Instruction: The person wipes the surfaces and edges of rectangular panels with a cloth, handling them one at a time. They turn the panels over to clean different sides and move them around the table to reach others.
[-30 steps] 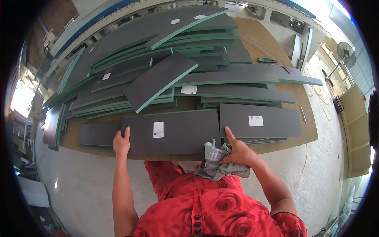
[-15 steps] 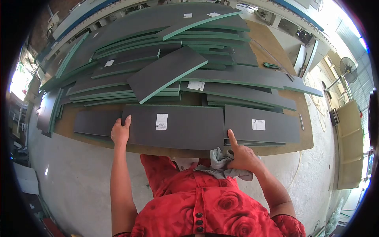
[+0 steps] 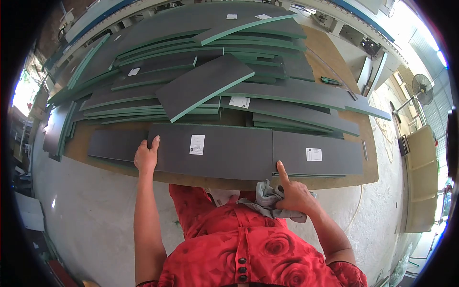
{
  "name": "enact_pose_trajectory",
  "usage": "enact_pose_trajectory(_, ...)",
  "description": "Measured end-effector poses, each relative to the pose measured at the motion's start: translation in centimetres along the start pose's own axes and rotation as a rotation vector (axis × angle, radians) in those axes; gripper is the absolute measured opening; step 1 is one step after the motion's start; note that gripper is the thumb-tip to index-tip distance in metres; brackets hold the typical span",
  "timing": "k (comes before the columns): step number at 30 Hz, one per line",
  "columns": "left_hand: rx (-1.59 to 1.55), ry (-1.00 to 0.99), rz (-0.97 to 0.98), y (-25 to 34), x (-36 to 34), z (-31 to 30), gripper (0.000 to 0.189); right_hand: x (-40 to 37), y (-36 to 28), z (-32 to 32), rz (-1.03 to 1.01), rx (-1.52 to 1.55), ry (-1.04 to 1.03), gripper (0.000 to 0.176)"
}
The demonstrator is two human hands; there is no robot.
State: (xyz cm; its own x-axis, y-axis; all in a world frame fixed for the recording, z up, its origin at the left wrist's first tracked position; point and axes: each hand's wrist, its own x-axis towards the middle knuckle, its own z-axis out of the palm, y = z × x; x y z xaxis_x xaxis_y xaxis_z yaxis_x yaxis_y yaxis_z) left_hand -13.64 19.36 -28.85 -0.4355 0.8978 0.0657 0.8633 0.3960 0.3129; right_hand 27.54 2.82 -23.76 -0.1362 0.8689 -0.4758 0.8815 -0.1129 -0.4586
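Note:
In front of me a long dark grey board (image 3: 229, 150) with a green edge and a white label lies along the table's near side. My left hand (image 3: 146, 155) grips its left end, with the thumb on the face. A grey cloth (image 3: 265, 197) is bunched in my right hand (image 3: 295, 193). That hand's index finger points forward and touches the near left corner of a second dark board (image 3: 330, 165), which also bears a label. The two boards lie end to end. Under my left hand's side, another dark board (image 3: 114, 143) extends leftward.
Stacks of green-edged dark boards cover the brown table (image 3: 330, 52), with one loose board (image 3: 205, 86) lying askew on top. A green cutter (image 3: 331, 81) and a metal ruler (image 3: 352, 94) lie at the right. A standing fan (image 3: 421, 83) is beyond the table.
The labelled middle board has shifted slightly so its right end meets the right board more closely. Both hands keep nearly the same places, and the view has tilted a little.

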Motion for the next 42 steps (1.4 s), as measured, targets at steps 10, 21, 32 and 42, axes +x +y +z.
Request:
enact_pose_trajectory(10,-0.026,0.038,0.057,0.4,-0.6,0.1,0.061,0.0,-0.4,-0.2,-0.007,-0.039,0.001,0.118)
enact_pose_trajectory(21,-0.492,0.157,-0.048,-2.4,-0.4,0.5,0.046,0.1,-0.8,1.6,-0.051,-0.087,0.147,0.120)
enact_pose_trajectory(32,-1.585,0.194,-0.661,-9.8,-0.1,1.3,0.040,0.2,-1.8,1.3,0.004,-0.123,0.110,0.121)
enact_pose_trajectory(42,-1.865,-0.153,-0.737,-11.2,0.1,-1.8,0.071,0.0,-3.1,0.8,0.091,-0.161,0.050,0.124)
